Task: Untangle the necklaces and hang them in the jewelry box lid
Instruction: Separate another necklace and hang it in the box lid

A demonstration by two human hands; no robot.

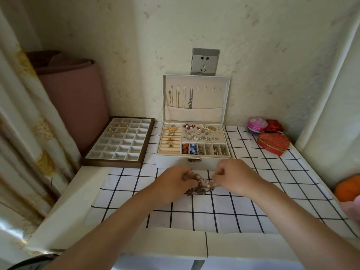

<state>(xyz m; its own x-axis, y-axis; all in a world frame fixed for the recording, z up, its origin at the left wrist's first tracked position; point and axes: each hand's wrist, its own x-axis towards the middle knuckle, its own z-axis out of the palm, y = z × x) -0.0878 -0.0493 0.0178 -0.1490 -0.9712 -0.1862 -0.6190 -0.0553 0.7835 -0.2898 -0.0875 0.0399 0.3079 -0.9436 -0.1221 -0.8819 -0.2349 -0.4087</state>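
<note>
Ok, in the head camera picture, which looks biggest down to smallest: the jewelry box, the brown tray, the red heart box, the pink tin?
Largest to smallest:
jewelry box, lid up
brown tray
red heart box
pink tin

White bench [78, 191], most of the top covered by a white cloth with a black grid [214, 209]; bare strips show at left and front. On the cloth, back centre: open white jewelry box [171, 162], lid upright against the wall, with a tangle of necklaces [196, 185] just in front of it, its lower end seemingly on the cloth. Brown-framed divided tray [109, 162] sits back left beside the box at the cloth's edge; back right are a pink round tin [256, 124], a small red box [274, 126] touching it, and a red heart-shaped tin [272, 144] just in front; an orange object [347, 189] sits at the right edge, cut off.
</note>
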